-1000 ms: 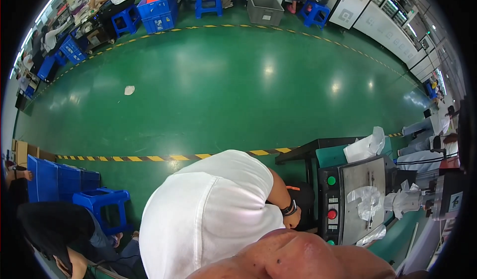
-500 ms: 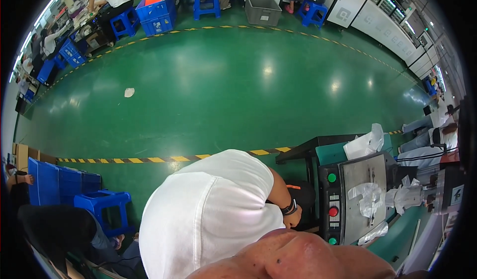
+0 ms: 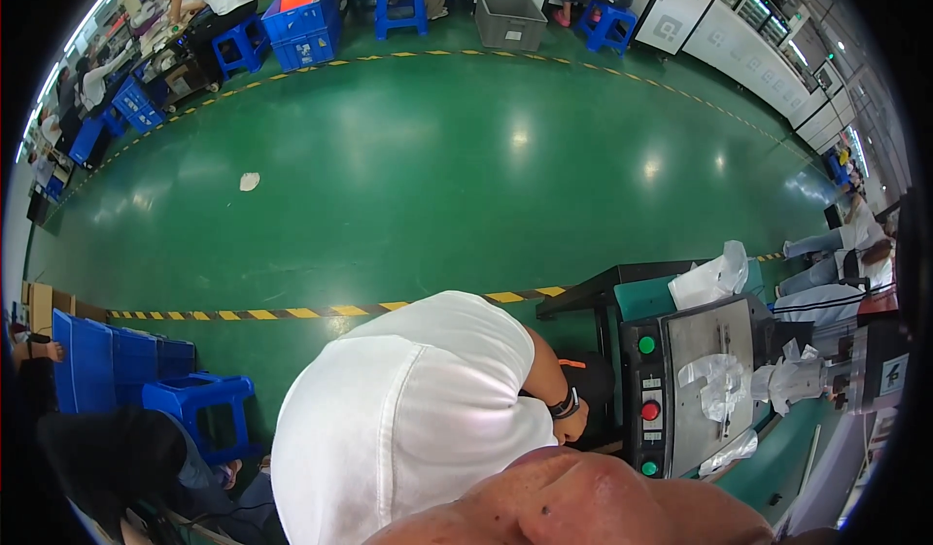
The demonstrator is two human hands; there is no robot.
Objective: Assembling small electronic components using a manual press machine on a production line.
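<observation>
My left hand (image 3: 571, 425) rests low beside my body, below a white sleeve (image 3: 457, 341), with a dark watch (image 3: 565, 404) on its wrist. Its fingers are mostly hidden, so I cannot make out whether it holds anything. Right by it is a dark shape with an orange strip (image 3: 573, 362). My right hand does not show. To the right of the left hand stands a machine with a black control panel (image 3: 649, 438) carrying green buttons and a red one. Crumpled clear plastic (image 3: 717, 385) lies on its metal plate (image 3: 695, 334).
A white plastic bag (image 3: 714, 278) sits behind the plate. Blue crates (image 3: 87, 360) and a blue stool (image 3: 199, 394) stand at left, near another person's leg (image 3: 194, 448). Across the green floor (image 3: 389, 176) are a grey bin (image 3: 510, 25) and seated people.
The whole view has shifted very slightly. My left hand stays in the same place, and the plastic on the machine has not moved.
</observation>
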